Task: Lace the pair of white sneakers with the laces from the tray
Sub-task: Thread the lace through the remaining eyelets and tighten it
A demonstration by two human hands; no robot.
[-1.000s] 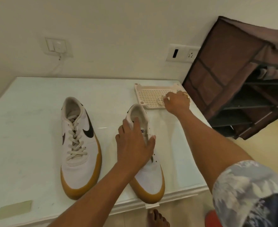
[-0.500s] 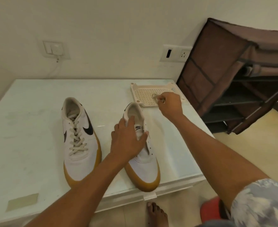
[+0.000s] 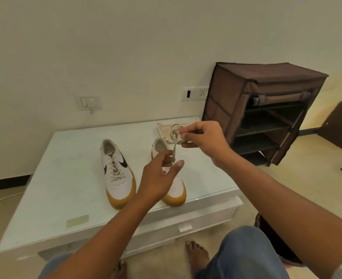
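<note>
Glass-topped and pale, the low table (image 3: pixel 65 178) lay beneath both my hands. Above its far side my right hand (image 3: pixel 204 139) pinched the coiled shoelace (image 3: pixel 176 133) between thumb and forefinger, with the other fingers curled in under it. One loose end of the lace hung straight down from the coil into the gap of my left hand (image 3: pixel 160 178). That hand was half spread, with the thumb held apart from the forefinger, and I could not tell whether either touched the lace.

Just below my left fingers stood the unlaced white sneaker (image 3: pixel 177 190) on its gum sole, toe toward me, partly hidden by that hand. Off to the left of those fingers sat the laced sneaker (image 3: pixel 117 178), black swoosh showing, apart from its mate. Behind my right fingertips, at the table's far corner, lay the perforated cream tray (image 3: pixel 164 133), partly covered by the coil.

Farther right of my right hand a brown fabric shoe rack (image 3: pixel 266 109) stood against the wall, and a socket plate (image 3: pixel 195 93) was beside it. A switch plate (image 3: pixel 90 102) was mounted on the wall beyond my left fingers. Below my wrists were my bare foot (image 3: pixel 198 256) and a denim-clad knee (image 3: pixel 244 250).
</note>
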